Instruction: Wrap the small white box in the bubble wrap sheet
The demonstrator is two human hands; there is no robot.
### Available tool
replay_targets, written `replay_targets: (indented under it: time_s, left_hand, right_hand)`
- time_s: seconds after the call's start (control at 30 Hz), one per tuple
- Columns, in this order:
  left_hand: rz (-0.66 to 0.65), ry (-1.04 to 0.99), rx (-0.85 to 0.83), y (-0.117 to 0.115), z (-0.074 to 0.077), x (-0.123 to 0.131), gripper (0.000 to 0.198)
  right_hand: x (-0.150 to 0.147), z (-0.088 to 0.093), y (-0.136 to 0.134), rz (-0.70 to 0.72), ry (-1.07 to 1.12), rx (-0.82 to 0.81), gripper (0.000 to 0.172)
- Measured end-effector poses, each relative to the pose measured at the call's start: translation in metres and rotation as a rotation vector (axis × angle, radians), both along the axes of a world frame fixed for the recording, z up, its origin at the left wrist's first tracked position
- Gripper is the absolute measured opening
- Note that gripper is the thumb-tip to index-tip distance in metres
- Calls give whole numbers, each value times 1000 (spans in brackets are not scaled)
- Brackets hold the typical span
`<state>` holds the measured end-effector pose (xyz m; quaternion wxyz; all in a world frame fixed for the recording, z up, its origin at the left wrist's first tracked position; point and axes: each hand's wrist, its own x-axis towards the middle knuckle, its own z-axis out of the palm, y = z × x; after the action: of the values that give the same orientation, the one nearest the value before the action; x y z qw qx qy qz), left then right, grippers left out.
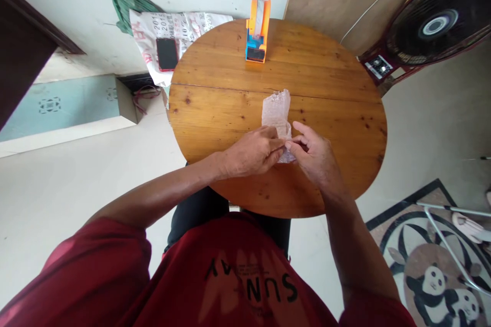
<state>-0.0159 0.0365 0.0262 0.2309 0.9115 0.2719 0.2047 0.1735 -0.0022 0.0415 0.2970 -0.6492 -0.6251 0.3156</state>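
A whitish, translucent strip that looks like bubble wrap [276, 107] lies on the round wooden table [215, 122], its far end wrinkled and slightly raised. My left hand [257, 150] rests across the near part of the wrap, fingers together and pressing on it. My right hand [315, 157] meets the left fingertips at the strip's near right edge, with thumb and index finger pinched there and the other fingers loosely bent. Whether anything else lies inside the wrap is hidden under the fingers.
An orange and blue tape dispenser [257, 30] stands at the table's far edge. Beyond the left edge are a phone [167, 54] on a printed white bag [141, 28] and a green bag [130, 2]. A large fan [437, 25] stands at right.
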Motion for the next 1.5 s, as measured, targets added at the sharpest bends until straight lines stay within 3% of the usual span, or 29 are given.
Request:
replay_targets:
  time_s: [0.17, 0.3, 0.57, 0.7, 0.8, 0.93, 1.07, 1.2, 1.4, 1.5]
  left_hand:
    - [42, -122, -114, 7, -6, -4, 19]
    - [24, -124, -92, 6, -9, -1, 23]
    - [37, -87, -25, 4, -9, 3, 29]
    - [83, -162, -65, 2, -14, 4, 18]
    - [143, -262, -169, -1, -11, 2, 6]
    - [106, -375, -368, -5, 0, -3, 20]
    - [154, -394, -488, -5, 3, 1, 22]
    - [269, -385, -502, -6, -3, 9, 28]
    - [291, -387, -491, -9, -7, 13, 31]
    - [304, -356, -493, -9, -9, 13, 32]
  right_hand:
    - [2, 1, 0, 8, 77, -50, 56]
    - [6, -1, -1, -4, 155, -52, 57]
    - [-1, 3, 0, 56, -35, 48, 48]
    - [-2, 8, 1, 99, -113, 34, 49]
    - [0, 13, -1, 177, -118, 25, 51]
    - [-2, 20, -12, 275, -163, 48, 54]
    - [-11, 20, -29, 235, -337, 112, 63]
    - [-18, 11, -44, 179, -421, 167, 70]
    - [-16, 5, -45, 45, -263, 154, 71]
    - [-11, 9, -40, 45, -178, 98, 71]
